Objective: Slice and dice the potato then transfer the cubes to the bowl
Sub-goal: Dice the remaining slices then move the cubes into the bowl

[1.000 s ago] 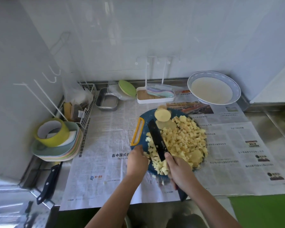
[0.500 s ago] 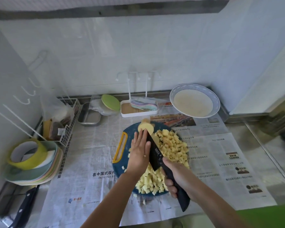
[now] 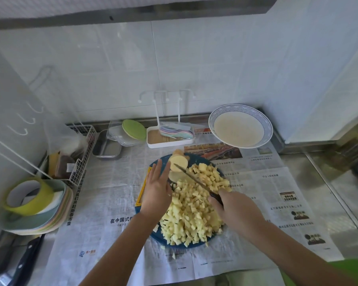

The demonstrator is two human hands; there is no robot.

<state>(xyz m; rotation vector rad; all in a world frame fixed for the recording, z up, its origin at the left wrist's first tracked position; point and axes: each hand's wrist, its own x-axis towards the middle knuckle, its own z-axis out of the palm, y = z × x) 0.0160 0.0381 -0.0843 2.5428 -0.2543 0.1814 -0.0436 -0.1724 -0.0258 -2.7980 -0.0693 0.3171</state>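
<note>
A round blue cutting board (image 3: 151, 234) with a yellow handle lies on newspaper, heaped with several pale potato cubes (image 3: 192, 215). Uncut potato slices (image 3: 179, 162) lie at its far edge. My right hand (image 3: 238, 213) grips a dark-handled knife (image 3: 194, 180); the blade points up-left over the cubes toward the slices. My left hand (image 3: 156, 190) lies flat with straight fingers over the board's left side, its fingertips near the slices. A white bowl (image 3: 240, 126) with a blue rim stands behind the board to the right, tilted against the wall.
A white tray (image 3: 170, 139) with pastel spoons, a green lid (image 3: 133, 130) and a metal tin (image 3: 108, 149) line the back wall. A wire basket (image 3: 79, 155) and stacked plates with a yellow tape roll (image 3: 29, 197) stand left. A second knife (image 3: 23, 263) lies front left.
My left hand has stayed flat and slid left off the knife blade. My right hand has turned the knife and moved it right, over the cube pile. The camera has tilted upward.
</note>
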